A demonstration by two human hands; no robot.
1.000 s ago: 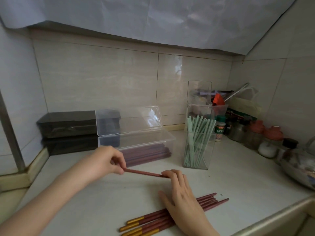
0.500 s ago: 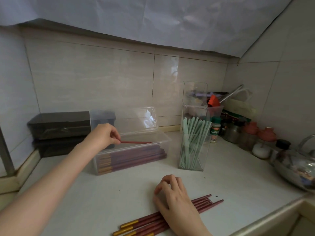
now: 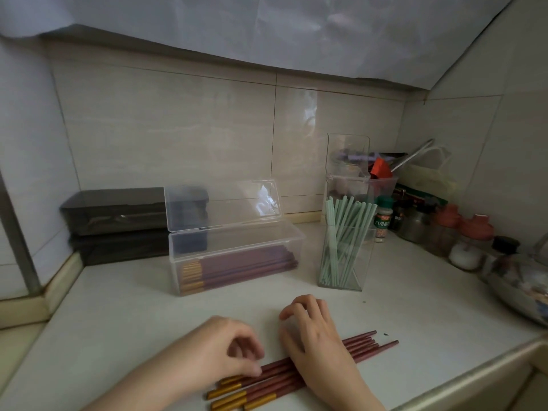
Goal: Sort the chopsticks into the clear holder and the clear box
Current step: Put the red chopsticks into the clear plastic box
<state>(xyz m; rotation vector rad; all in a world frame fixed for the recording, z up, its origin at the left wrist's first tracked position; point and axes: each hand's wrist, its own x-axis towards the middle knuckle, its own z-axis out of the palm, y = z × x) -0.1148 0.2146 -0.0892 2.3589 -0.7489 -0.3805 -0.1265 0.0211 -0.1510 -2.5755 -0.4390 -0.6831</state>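
A pile of dark red chopsticks with gold ends (image 3: pixel 366 345) lies on the white counter near its front edge. My right hand (image 3: pixel 317 342) rests palm down across the pile, fingers apart. My left hand (image 3: pixel 225 348) is curled beside it, its fingertips pinching the top red chopstick near the gold end. Behind stands the clear box (image 3: pixel 296 237) with its lid (image 3: pixel 222 203) up and several red chopsticks (image 3: pixel 246 262) lying inside. To its right the tall clear holder (image 3: pixel 355 274) holds several pale green chopsticks (image 3: pixel 344 226) upright.
Two dark boxes (image 3: pixel 118 215) are stacked at the back left. Behind the holder is a second clear container (image 3: pixel 350 173). A green-capped bottle (image 3: pixel 384 218), red-lidded jars (image 3: pixel 474 232) and a glass pot (image 3: pixel 522 280) crowd the right corner. The counter's raised front edge (image 3: pixel 444 390) runs lower right.
My left hand carried one red chopstick to the clear box, let it go there, and came back to the pile. My right hand stayed on the pile.
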